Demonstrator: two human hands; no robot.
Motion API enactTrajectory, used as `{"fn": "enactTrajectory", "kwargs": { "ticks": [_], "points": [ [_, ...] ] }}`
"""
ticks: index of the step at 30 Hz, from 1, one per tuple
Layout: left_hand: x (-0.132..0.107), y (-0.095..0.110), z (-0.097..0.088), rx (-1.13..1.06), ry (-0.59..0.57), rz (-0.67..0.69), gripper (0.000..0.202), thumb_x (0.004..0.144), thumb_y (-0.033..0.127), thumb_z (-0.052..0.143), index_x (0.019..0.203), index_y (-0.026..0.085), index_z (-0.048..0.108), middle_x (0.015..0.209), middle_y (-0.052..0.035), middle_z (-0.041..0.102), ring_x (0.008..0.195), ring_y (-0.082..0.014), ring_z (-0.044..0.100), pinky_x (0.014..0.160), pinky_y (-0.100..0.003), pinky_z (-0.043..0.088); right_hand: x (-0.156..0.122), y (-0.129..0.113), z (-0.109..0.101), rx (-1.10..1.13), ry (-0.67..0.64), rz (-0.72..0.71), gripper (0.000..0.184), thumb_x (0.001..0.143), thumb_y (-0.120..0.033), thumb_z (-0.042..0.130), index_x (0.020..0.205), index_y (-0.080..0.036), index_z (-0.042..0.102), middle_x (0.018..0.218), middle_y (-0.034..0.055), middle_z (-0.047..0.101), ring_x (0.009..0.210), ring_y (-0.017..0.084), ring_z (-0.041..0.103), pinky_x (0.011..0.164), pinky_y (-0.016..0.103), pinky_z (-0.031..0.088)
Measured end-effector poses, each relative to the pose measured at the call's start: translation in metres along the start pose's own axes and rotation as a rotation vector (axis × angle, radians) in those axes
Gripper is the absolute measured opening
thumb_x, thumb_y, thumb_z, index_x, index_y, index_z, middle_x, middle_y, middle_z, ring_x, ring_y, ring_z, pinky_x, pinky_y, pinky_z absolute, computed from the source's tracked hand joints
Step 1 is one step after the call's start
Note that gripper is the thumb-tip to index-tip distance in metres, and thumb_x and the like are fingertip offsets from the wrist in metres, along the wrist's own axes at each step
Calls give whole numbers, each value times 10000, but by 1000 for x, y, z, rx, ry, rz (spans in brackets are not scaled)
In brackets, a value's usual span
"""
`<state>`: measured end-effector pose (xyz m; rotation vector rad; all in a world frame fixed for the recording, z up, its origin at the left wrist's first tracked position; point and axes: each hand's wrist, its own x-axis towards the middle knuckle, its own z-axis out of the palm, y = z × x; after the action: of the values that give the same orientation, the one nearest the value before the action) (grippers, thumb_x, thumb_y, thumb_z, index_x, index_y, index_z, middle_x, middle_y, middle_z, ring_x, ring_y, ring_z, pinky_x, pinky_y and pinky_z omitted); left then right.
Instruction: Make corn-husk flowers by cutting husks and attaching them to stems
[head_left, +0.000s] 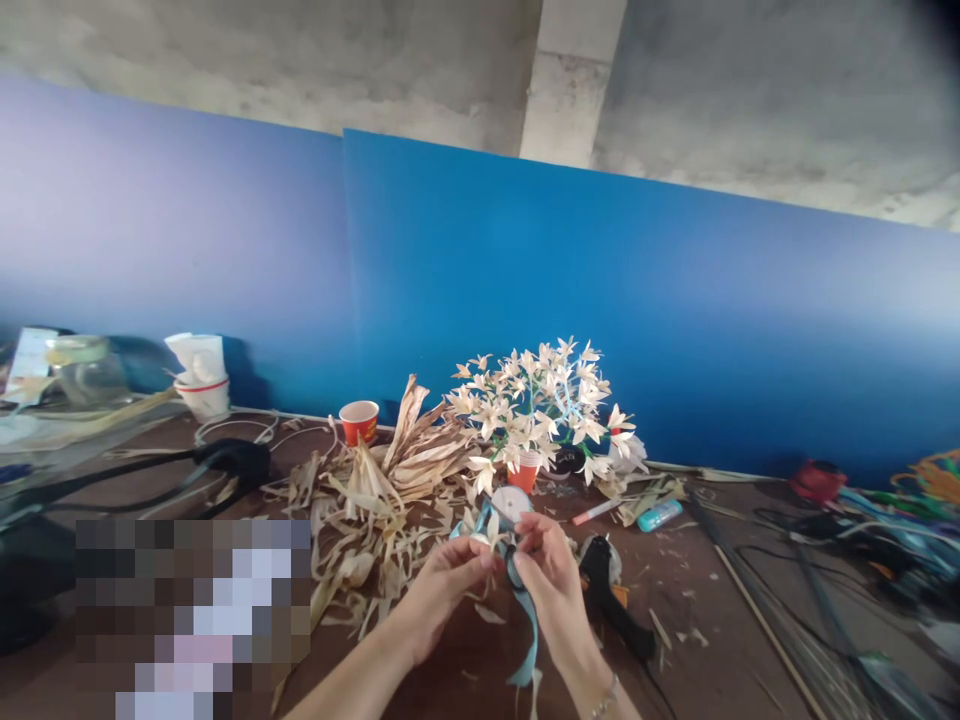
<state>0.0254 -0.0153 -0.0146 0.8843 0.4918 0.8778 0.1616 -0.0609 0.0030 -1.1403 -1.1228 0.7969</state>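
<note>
My left hand (448,582) is closed in a pinch at a small cream flower (493,528), which looks made of dried husk. Beside it my right hand (553,578) is closed too, thumb and fingers together; what lies between them is too small to tell. A light blue ribbon (529,645) hangs below the hands, by a small dark round thing (514,568). Just behind the fingers is a white roll (511,502). Past it, a red paper cup (523,474) holds a bunch of cream husk flowers (525,395) on green and blue stems.
Dried husks (375,520) cover the table's left middle, near an orange-red cup (359,424). Right of my hands lie a black glue gun (613,605), a turquoise tube (660,516) and a marker (597,511). Tangled cords (885,540) are far right; a blue partition (480,270) stands behind.
</note>
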Motion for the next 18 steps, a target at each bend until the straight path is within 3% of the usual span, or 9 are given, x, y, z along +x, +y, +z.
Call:
{"fn": "enactTrajectory", "kwargs": {
  "ticks": [5,10,18],
  "points": [
    [0,-1,-4,46,-18,-4,186,665,295,699,665,127,620,583,-5,586,541,-91,498,566,-215,363,2,1,1,28,-178,-25,96,750,-282,575,721,-196,606,830,19,516,720,145,501,647,250,402],
    [1,-2,-5,74,-44,-6,224,659,321,698,618,114,623,552,-9,565,511,-87,461,554,-225,357,1,6,3,-46,-157,-44,95,724,-280,610,687,-194,627,832,22,523,688,138,487,613,243,387],
    [-2,7,0,193,5,27,233,649,341,694,616,115,650,519,6,531,521,-91,441,550,-216,331,2,8,4,-16,-125,-30,100,736,-264,595,686,-187,554,767,-1,517,623,115,471,569,214,381]
  ]
}}
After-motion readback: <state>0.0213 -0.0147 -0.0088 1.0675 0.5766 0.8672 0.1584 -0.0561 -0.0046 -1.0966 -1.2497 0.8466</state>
